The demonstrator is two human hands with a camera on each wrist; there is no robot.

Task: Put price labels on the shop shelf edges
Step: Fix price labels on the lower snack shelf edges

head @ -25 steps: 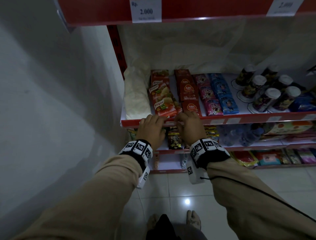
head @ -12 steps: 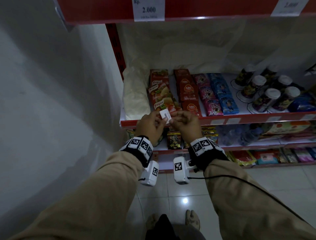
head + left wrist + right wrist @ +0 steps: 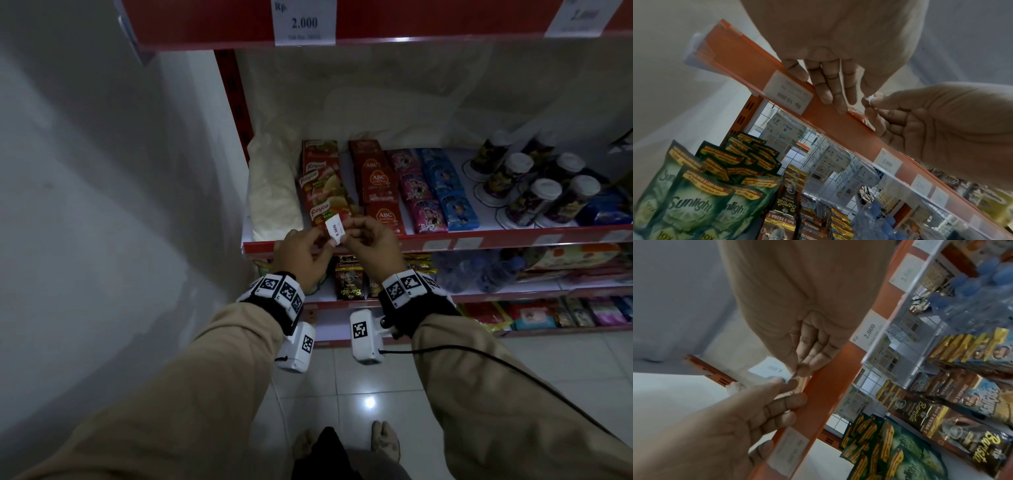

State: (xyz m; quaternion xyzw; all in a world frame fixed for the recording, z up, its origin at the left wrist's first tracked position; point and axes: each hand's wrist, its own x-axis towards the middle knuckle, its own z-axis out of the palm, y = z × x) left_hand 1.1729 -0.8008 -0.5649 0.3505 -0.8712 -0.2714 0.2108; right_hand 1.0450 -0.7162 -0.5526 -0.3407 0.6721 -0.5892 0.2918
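Pinching the price label (image 3: 335,232) between my left hand (image 3: 301,255) and right hand (image 3: 371,246), just above the red shelf edge (image 3: 479,240); I should level it, then slide it squarely into the strip, left of the fitted labels.

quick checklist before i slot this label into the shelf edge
1. Label held: ok, both the left hand and right hand pinch the small white price label.
2. Print readable: ok, it reads 8.000.
3. Label level with the strip: not ok, it stands on end above the red shelf edge.
4. Free slot: ok, bare strip lies between the 10.000 label and 2.000 label.
5. Matches the product behind: cannot tell.
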